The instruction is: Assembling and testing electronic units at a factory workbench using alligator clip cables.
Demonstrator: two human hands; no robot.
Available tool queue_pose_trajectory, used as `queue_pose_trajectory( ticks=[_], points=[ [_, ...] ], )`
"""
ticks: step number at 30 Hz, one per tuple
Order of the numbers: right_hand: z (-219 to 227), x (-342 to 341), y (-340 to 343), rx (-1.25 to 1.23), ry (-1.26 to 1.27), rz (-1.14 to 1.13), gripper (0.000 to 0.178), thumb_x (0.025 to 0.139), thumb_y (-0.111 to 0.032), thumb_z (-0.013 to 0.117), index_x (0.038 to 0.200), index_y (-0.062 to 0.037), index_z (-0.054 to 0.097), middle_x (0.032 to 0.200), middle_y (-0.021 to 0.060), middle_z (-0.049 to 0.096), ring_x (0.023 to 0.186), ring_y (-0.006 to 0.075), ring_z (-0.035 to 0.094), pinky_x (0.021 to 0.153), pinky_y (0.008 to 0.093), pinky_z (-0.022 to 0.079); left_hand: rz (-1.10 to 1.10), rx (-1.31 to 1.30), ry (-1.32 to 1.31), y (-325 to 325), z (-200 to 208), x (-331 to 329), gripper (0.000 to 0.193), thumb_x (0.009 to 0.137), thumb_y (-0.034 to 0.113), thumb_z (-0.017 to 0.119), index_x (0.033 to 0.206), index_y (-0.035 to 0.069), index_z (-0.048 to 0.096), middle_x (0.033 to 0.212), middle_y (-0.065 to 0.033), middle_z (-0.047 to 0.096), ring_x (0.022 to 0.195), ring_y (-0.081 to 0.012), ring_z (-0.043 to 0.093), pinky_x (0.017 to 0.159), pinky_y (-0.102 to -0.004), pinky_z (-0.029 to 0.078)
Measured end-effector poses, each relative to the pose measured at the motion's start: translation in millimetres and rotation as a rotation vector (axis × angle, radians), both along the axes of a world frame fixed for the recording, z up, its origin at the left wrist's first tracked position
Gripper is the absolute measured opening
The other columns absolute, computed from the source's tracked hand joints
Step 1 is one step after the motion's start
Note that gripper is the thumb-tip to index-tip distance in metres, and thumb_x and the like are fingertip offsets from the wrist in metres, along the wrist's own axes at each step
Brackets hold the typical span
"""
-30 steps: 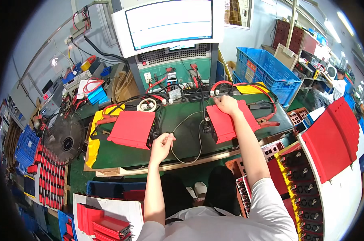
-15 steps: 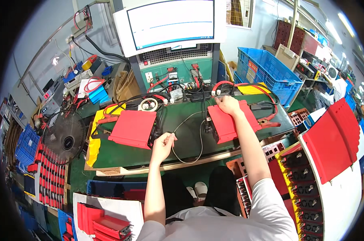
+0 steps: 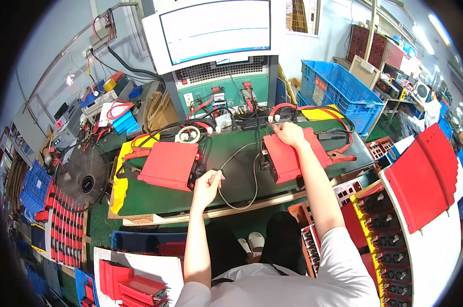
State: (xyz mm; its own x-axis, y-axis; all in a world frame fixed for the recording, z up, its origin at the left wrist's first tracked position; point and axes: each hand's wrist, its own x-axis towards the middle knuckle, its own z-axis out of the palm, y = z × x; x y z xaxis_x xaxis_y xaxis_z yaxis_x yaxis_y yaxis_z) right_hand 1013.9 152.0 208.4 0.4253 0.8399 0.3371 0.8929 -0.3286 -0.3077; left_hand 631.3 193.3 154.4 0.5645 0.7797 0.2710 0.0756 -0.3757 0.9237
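Two red metal boxes lie on the green workbench [image 3: 155, 203], a left box [image 3: 169, 163] and a right box [image 3: 293, 162]. Between them, my left hand [image 3: 207, 187] is closed in a pinch on a thin grey cable [image 3: 256, 179], which loops across the bench top. This hand is just beside the left box's black end. My right hand [image 3: 291, 134] lies over the far left corner of the right box, its fingers bent at the far edge and partly hidden. White connectors [image 3: 274, 118] on red leads sit just beyond those fingertips. A red clamp [image 3: 344, 156] lies at the right box's side.
A monitor [image 3: 216, 33] stands over a test rack behind the bench. A black fan [image 3: 83, 176] is at left. Blue crates [image 3: 339, 92] stand at right. Stacked red housings [image 3: 139, 289] and a rack of units [image 3: 390, 240] flank me. A tape roll [image 3: 189, 134] lies among cables.
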Motion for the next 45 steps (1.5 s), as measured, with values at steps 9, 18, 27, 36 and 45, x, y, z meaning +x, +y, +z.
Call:
queue_pose_trajectory(
  ticks=[9,18,27,36,45],
  points=[
    [4.9,-6.8,-0.8,-0.022,0.015,-0.010,0.050,0.102,-0.050,0.052,0.086,-0.0114,0.079,0.090,0.0199,0.076,0.089,0.0396,0.074,0.081,0.0509,0.059,-0.008,-0.007,0.009,0.3,0.0,-3.4,0.026,0.109,0.024,0.059,0.095,0.004,0.068,0.068,0.0049,0.055,0.062,-0.0022,0.046,0.058,-0.0222,0.036],
    [9.8,-1.8,-4.8,-0.058,0.047,-0.025,0.049,0.101,-0.051,0.052,0.089,-0.0123,0.080,0.092,0.0192,0.076,0.092,0.0381,0.074,0.083,0.0507,0.058,-0.007,-0.027,-0.008,-1.5,2.7,3.6,0.024,0.108,0.021,0.062,0.094,0.004,0.070,0.065,0.0051,0.056,0.061,-0.0006,0.047,0.058,-0.0221,0.037],
    [0.1,-1.6,0.5,0.048,0.062,-0.009,0.054,0.101,-0.055,0.053,0.085,-0.0103,0.080,0.088,0.0213,0.075,0.089,0.0414,0.074,0.080,0.0520,0.058,-0.001,-0.031,0.019,3.5,-6.4,0.1,0.026,0.109,0.022,0.060,0.092,0.005,0.068,0.067,0.0058,0.055,0.060,-0.0016,0.047,0.056,-0.0211,0.035],
    [-2.0,-1.0,2.9,0.429,-0.155,-0.011,0.037,0.095,-0.040,0.064,0.081,-0.0082,0.078,0.085,0.0161,0.074,0.087,0.0383,0.071,0.079,0.0511,0.055,-0.009,-0.049,-0.023,3.0,-5.0,-0.9,0.026,0.108,0.022,0.062,0.092,0.003,0.069,0.064,0.0058,0.054,0.060,-0.0004,0.047,0.057,-0.0213,0.035],
    [-10.4,16.8,2.4,0.004,-0.010,-0.130,0.048,0.100,-0.053,0.054,0.093,-0.0152,0.082,0.091,0.0222,0.075,0.091,0.0416,0.073,0.086,0.0518,0.058,-0.007,-0.003,0.022,-0.4,1.4,5.2,0.026,0.108,0.022,0.060,0.092,0.004,0.068,0.065,0.0058,0.054,0.060,-0.0015,0.045,0.056,-0.0221,0.035]
  ],
)
